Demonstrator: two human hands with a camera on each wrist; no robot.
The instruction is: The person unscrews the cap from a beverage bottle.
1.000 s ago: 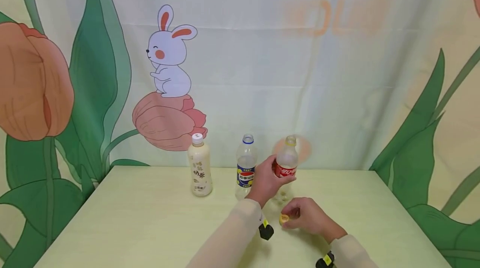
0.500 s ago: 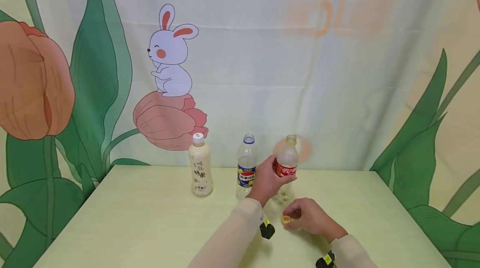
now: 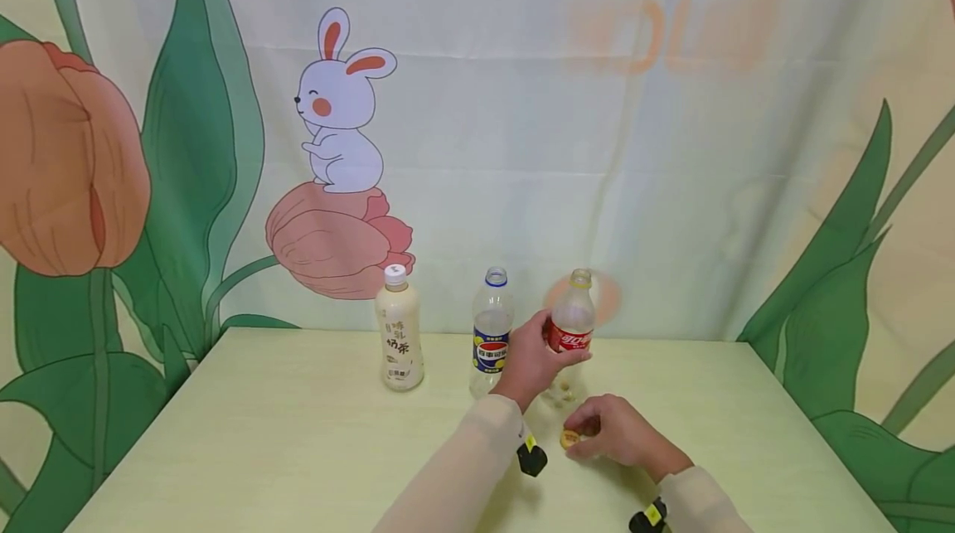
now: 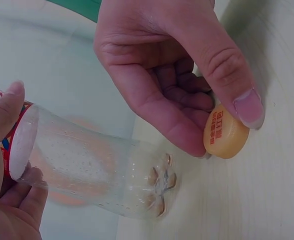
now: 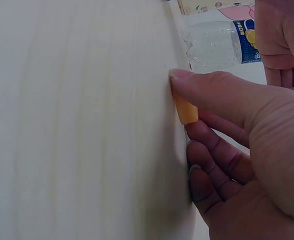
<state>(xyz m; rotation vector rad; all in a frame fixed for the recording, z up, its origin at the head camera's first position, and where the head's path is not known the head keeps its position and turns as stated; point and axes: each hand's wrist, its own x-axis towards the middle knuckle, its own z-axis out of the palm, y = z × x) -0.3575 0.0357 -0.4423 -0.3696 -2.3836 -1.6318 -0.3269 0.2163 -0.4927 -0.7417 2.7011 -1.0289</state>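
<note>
My left hand point(image 3: 531, 359) grips a clear cola bottle point(image 3: 573, 313) round its red label; the bottle stands upright on the table, uncapped, with a yellow ring at its neck. Just in front of the bottle's base, my right hand point(image 3: 622, 431) pinches an orange bottle cap point(image 3: 569, 438) between thumb and index finger. Red printing shows on the cap point(image 4: 226, 132) in the left wrist view. In the right wrist view the cap point(image 5: 187, 110) is seen edge-on, right at the tabletop, partly hidden by the thumb.
A clear Pepsi bottle point(image 3: 489, 317), uncapped, stands left of my left hand. Farther left is a cream milk tea bottle point(image 3: 399, 338) with a white cap. Behind the table point(image 3: 283, 433) hangs a printed curtain point(image 3: 477, 143) with a rabbit and tulips.
The cap has turned slightly and shifted a little right and nearer with my right hand. My left hand still holds the cola bottle in place.
</note>
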